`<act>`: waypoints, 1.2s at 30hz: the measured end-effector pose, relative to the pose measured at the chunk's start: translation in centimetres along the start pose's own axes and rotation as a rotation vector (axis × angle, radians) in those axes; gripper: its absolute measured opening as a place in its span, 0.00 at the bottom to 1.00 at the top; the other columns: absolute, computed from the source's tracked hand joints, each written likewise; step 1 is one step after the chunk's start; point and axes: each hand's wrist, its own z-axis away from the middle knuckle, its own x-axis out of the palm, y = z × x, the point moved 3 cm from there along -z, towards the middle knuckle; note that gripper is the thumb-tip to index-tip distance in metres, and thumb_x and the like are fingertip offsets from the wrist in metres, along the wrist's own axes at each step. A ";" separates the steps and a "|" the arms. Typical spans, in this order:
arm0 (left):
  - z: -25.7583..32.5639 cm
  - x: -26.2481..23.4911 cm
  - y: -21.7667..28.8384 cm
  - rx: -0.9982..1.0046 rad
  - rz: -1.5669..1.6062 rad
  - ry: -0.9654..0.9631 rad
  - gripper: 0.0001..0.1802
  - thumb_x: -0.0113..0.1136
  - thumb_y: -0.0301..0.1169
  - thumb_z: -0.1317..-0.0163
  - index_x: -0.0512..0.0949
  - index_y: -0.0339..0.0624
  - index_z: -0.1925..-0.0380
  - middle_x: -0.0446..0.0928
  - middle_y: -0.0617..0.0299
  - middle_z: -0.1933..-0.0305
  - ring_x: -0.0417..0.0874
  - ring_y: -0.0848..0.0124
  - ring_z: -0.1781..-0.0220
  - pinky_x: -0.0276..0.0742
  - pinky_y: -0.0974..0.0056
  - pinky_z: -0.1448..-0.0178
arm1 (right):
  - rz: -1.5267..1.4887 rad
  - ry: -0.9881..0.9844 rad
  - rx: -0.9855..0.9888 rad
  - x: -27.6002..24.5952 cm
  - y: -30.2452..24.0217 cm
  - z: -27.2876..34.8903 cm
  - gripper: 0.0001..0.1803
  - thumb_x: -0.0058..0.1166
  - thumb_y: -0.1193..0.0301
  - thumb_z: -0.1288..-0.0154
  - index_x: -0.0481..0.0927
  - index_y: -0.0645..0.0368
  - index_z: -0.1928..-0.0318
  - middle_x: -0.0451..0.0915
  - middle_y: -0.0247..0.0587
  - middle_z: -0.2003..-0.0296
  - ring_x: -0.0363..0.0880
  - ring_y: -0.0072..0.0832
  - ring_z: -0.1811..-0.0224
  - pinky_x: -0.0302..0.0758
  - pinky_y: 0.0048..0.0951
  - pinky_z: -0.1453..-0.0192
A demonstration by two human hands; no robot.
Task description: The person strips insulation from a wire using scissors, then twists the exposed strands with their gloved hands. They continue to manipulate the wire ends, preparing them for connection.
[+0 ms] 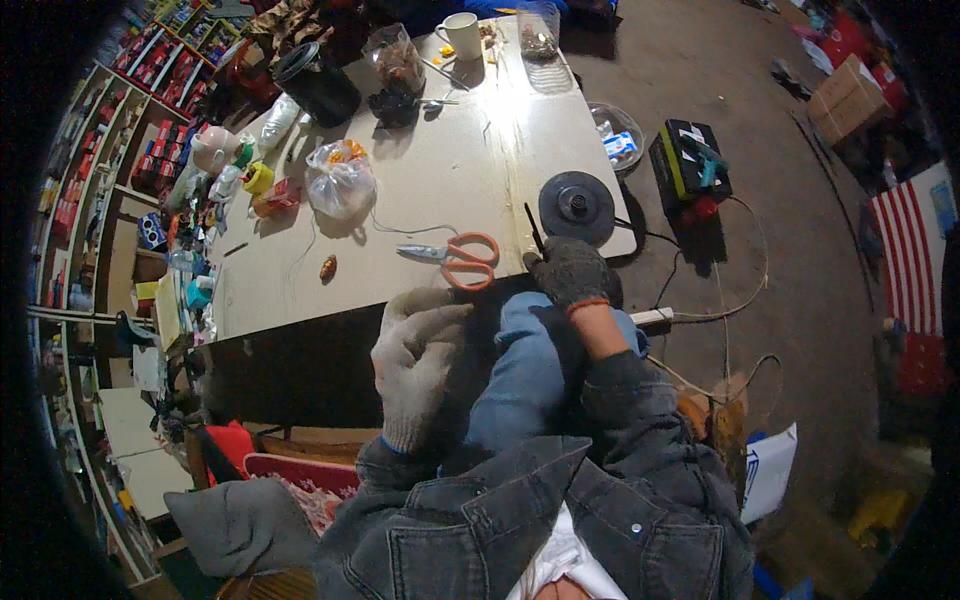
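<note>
While the right hand (572, 272) was curled closed at the near edge of the tabletop (440, 160), apparently gripping a thin dark rod (534, 228), that rod sat just above and right of frame centre, long axis pointing up and slightly left. Left hand (412, 350) was farther off, lower left of it, fingers half bent; no way to see whether it held anything. Orange-handled scissors (463, 256) lay crosswise between rod and left hand, blades left, blocking that side; black round base (590, 218) just right of rod
</note>
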 end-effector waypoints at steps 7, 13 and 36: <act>-1.7 -2.4 -1.8 -0.028 -0.049 0.043 0.16 0.51 0.16 0.44 0.84 0.29 0.59 0.76 0.57 0.48 0.79 0.73 0.55 0.76 0.73 0.50 | 0.139 -0.106 0.005 2.2 -1.3 -5.0 0.27 0.66 0.46 0.45 0.84 0.60 0.64 0.83 0.58 0.67 0.84 0.54 0.61 0.79 0.50 0.57; -3.4 -2.5 -3.7 -0.364 0.275 0.012 0.15 0.55 0.22 0.41 0.82 0.30 0.54 0.81 0.54 0.55 0.83 0.70 0.62 0.80 0.69 0.56 | -0.258 0.162 -0.610 -10.9 -10.1 2.8 0.21 0.57 0.55 0.36 0.85 0.62 0.58 0.85 0.54 0.66 0.86 0.49 0.63 0.81 0.45 0.58; -0.5 1.5 -0.1 -0.042 0.456 -0.135 0.20 0.59 0.37 0.29 0.80 0.27 0.51 0.82 0.49 0.53 0.85 0.67 0.58 0.81 0.65 0.53 | -0.115 -0.165 -1.063 -15.2 -16.6 13.1 0.17 0.59 0.66 0.34 0.81 0.60 0.48 0.83 0.45 0.57 0.83 0.36 0.57 0.81 0.41 0.54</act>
